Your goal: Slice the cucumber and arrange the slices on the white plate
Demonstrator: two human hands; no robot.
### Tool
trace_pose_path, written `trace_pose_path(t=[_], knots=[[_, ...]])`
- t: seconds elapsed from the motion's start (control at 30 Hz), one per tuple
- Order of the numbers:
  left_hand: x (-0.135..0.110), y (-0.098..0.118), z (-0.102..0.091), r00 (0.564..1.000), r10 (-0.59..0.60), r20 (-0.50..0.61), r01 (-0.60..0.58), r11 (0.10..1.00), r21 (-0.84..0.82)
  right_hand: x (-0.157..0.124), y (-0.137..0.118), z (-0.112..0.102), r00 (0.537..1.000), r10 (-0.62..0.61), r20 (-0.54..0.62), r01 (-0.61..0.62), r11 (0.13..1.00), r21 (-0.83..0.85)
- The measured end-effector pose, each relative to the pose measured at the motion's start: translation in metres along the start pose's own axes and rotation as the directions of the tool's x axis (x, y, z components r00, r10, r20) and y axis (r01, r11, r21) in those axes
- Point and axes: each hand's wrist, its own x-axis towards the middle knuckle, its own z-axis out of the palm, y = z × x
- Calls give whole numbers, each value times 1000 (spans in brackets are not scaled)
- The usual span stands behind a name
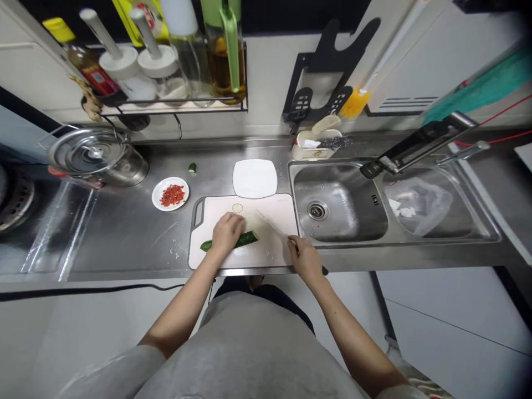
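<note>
A dark green cucumber lies across the white cutting board, its cut end facing right. My left hand is closed over its middle, fingers curled and pointing towards the back of the board. In my right hand, at the board's right edge, is a knife. Its thin blade is blurred and points back and left, past the cucumber's cut end. Just beyond my left fingertips lies a pale round cucumber slice.
Behind the board sits a white square plate. To the left are a plate of red pieces, a cucumber end and a lidded steel pot. A double sink with a faucet is on the right. Bottles stand on a rack above.
</note>
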Motion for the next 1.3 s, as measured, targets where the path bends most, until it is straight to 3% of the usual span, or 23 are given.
trace_pose_path(t=[0.13, 0.23, 0.43, 0.63, 1.3], knots=[[-41, -1, 4, 961, 270, 69, -268, 963, -32, 2, -9, -2, 989, -11, 148, 2, 998, 61], [-56, -7, 12, 935, 343, 90, -346, 938, 20, 2, -19, -5, 958, -5, 286, 10, 1000, -16], [-55, -13, 23, 946, 312, 91, -320, 942, 100, -4, -37, -11, 928, -37, 370, 53, 998, -32], [-44, -9, 19, 948, 278, 158, -299, 945, 133, -4, -47, -18, 907, -32, 421, 71, 994, -78], [-44, -14, 22, 937, 312, 157, -337, 926, 169, -5, -53, -20, 884, -79, 460, 158, 978, -137]])
